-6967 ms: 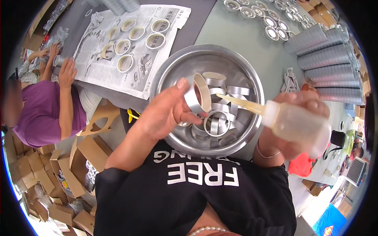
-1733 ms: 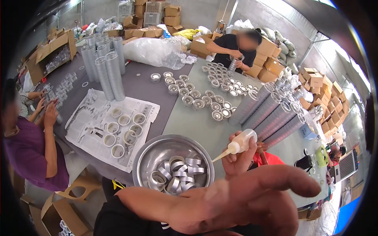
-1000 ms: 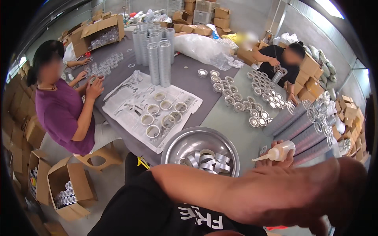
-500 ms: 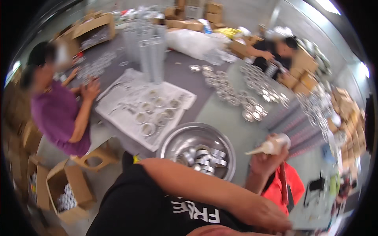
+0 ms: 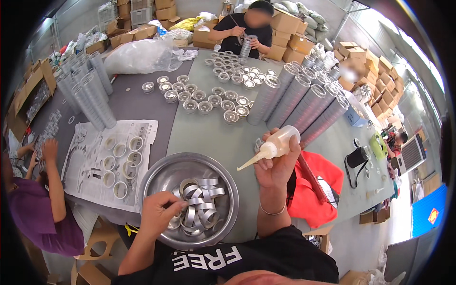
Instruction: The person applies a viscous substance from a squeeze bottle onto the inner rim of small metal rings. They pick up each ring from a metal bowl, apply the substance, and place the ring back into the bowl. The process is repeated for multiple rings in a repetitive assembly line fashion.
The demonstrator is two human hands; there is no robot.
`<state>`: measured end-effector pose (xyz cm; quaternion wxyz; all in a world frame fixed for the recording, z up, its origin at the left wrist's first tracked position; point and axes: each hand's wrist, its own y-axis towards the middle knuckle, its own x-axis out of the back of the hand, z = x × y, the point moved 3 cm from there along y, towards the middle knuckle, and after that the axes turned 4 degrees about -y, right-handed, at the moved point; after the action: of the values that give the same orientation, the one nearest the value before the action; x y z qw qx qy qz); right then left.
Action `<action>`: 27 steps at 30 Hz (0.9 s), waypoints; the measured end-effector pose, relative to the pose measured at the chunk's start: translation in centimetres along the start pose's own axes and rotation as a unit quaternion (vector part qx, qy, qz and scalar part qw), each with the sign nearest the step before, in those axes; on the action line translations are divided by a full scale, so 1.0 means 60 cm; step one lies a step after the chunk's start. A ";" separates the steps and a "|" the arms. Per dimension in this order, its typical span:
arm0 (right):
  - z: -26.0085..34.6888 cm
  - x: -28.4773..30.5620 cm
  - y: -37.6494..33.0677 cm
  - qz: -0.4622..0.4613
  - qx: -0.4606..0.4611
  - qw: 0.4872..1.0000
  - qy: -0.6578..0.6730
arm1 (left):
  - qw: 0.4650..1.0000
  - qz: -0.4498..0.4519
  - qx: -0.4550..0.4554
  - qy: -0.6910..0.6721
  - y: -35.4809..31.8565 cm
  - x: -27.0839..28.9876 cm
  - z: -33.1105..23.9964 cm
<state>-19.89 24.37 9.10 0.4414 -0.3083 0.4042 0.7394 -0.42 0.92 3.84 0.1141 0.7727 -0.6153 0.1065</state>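
A pile of shiny metal rings (image 5: 198, 207) lies in a round steel bowl (image 5: 156, 178) at the near edge of the surface (image 5: 213, 137), right in front of the person. The left hand (image 5: 159, 213) reaches into the bowl with its fingers curled around the rings at the pile's left side. The right hand (image 5: 278, 164) is raised just to the right of the bowl, closed around a clear squeeze bottle (image 5: 275, 145) whose thin nozzle points down and left toward the bowl.

To the left of the bowl a newspaper sheet (image 5: 95, 152) carries several rings set flat. Beyond it, tall stacks of metal cups (image 5: 92, 92) stand upright, and more stacks (image 5: 304, 102) lean at the right. Small round cups (image 5: 209, 102) sit in rows across the middle of the surface. A red cloth (image 5: 323, 190) lies just right of the right hand. At the left edge a person in purple (image 5: 38, 213) works; another in black (image 5: 244, 26) sits at the far end, among cardboard boxes (image 5: 289, 28).
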 end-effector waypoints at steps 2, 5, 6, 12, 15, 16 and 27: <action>-0.009 0.002 0.004 -0.001 -0.004 1.000 -0.005 | 0.999 -0.034 0.000 0.019 -0.002 0.017 0.023; -0.020 0.000 0.005 -0.001 -0.023 1.000 0.017 | 0.991 -0.092 -0.065 0.067 0.013 0.012 0.011; -0.023 0.001 0.006 -0.004 -0.026 1.000 0.015 | 0.997 -0.041 -0.014 0.063 0.016 0.011 -0.002; -0.027 0.002 0.010 -0.014 -0.036 0.999 0.003 | 0.966 0.020 -0.114 0.230 0.032 -0.019 -0.011; -0.026 0.003 0.011 -0.021 -0.031 0.999 -0.007 | 0.966 0.035 -0.092 0.239 0.038 -0.027 0.004; -0.027 0.004 0.012 -0.026 -0.029 0.999 -0.010 | 0.963 0.048 -0.089 0.250 0.040 -0.030 0.012; -0.016 -0.004 0.002 -0.008 -0.022 1.000 0.001 | 0.958 0.115 -0.014 0.261 0.030 -0.053 0.044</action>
<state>-19.83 23.42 8.90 0.4396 -0.3222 0.3857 0.7445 -2.81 2.64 0.43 0.2684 0.6401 -0.6506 0.3079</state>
